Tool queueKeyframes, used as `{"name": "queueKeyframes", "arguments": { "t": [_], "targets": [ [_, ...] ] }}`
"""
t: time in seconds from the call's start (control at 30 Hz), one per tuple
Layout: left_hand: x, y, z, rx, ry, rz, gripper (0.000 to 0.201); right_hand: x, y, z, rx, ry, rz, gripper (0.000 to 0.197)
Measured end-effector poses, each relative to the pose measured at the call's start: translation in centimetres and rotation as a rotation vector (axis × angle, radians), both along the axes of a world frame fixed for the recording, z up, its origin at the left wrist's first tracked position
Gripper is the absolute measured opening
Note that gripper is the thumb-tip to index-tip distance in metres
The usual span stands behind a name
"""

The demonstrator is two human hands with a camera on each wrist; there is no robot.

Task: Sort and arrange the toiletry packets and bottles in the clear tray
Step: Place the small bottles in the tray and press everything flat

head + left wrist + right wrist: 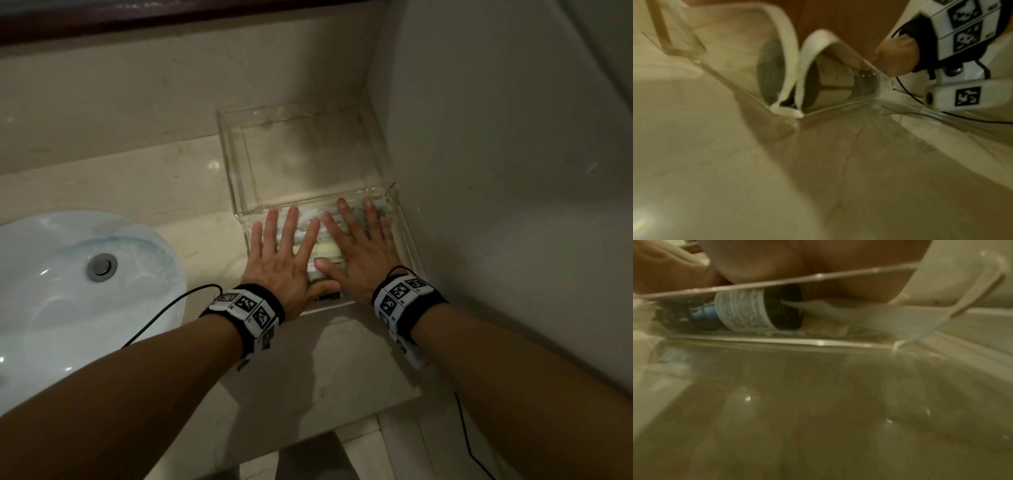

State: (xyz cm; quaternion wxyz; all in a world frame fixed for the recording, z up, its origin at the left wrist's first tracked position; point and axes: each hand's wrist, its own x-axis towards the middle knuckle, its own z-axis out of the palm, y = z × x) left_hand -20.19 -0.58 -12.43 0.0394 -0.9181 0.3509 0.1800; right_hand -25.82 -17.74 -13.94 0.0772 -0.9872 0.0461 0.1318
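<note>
We've got our left hand (281,260) and right hand (356,253) spread flat, fingers straight, pressing on white packets (310,222) in the near compartment of the clear acrylic tray (233,171). A dark labelled bottle (748,309) lies there too. The glossy marble counter (144,185) corner hems the tray in.

Beige marble countertop (137,178), inset white sink (51,291), clear tray (236,178) in corner
</note>
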Motion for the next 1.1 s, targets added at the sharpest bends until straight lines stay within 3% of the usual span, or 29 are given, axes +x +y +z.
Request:
{"name": "queueKeyframes", "arguments": {
  "t": [0.37, 1.1],
  "targets": [
    [-0.4, 1.4, 0.9, -0.038, 0.026, -0.016, 0.110, -0.1, 0.9, 1.3, -0.017, -0.088, -0.036, 0.084],
    [0.5, 1.6, 0.1, -0.069, -0.011, -0.093, 0.111, 0.1, 1.4, 0.5, -0.023, -0.052, -0.072, 0.082]
  ]
}}
